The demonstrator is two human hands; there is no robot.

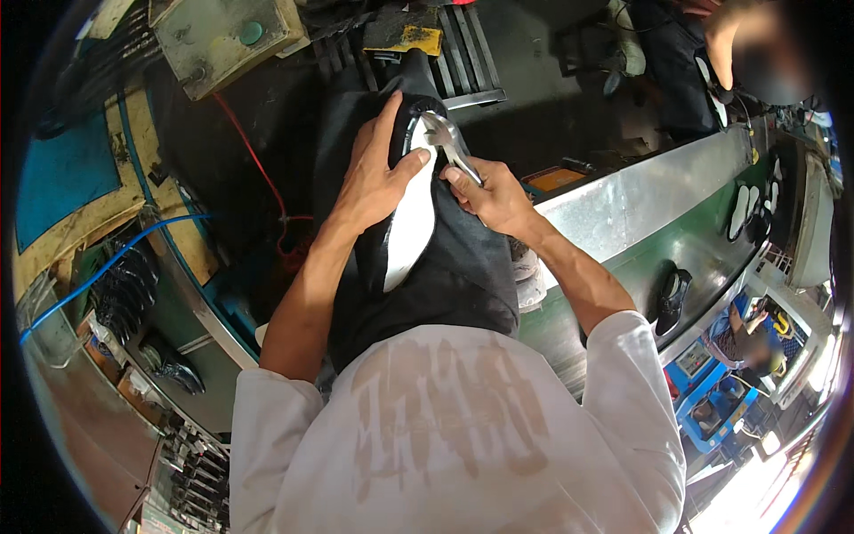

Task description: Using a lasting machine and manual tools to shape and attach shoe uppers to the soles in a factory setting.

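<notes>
Across my dark-trousered lap lies a black shoe (410, 233) with its white underside facing up and its toe pointing away from me. My left hand (374, 182) grips the shoe along its left side, thumb pressed on the white underside and fingers reaching toward the toe. In my right hand (491, 194) is a pair of metal pincers (455, 149), closed in by my fingers at the handle end. Their head rests at the toe end of the shoe. Whether the jaws pinch the black edge cannot be made out.
To my right runs a metal-sided conveyor (658, 182) with a green bed, carrying a black shoe (673, 301) and several others farther along. Another person (725, 44) sits at far right. A grey machine box (229, 40) stands at far left, and a blue hose (107, 265) crosses the left side.
</notes>
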